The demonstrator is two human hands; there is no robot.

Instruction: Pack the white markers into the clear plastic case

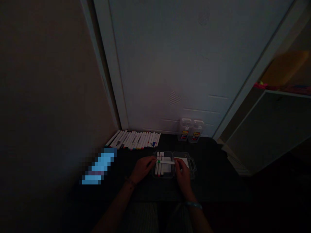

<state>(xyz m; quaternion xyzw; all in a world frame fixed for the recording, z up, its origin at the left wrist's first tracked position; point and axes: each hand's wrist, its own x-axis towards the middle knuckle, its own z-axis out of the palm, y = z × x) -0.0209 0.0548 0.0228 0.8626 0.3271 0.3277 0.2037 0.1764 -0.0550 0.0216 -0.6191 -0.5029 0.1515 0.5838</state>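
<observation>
Bare forearms (116, 205) come up from the bottom edge, the right one ringed by a pale wristband (193, 205). From where I stand, both hands share one white marker (167, 162): the left hand (143, 167) pinches it near its green-banded end, and the right hand (182, 171) pinches the other end. It crosses above the left half of a clear case (168, 176), unfolded on the dark table (211, 181), over three markers (159, 170) laid side by side. Its long axis runs left to right, nearly level, green toward the left (which end holds the tip I can't tell in this gloom); the three beneath point away from the person, roughly square to it. I'd judge the step in hand to be handling this single marker over the case. Matching the others would call for a quarter turn and one hand letting go.
</observation>
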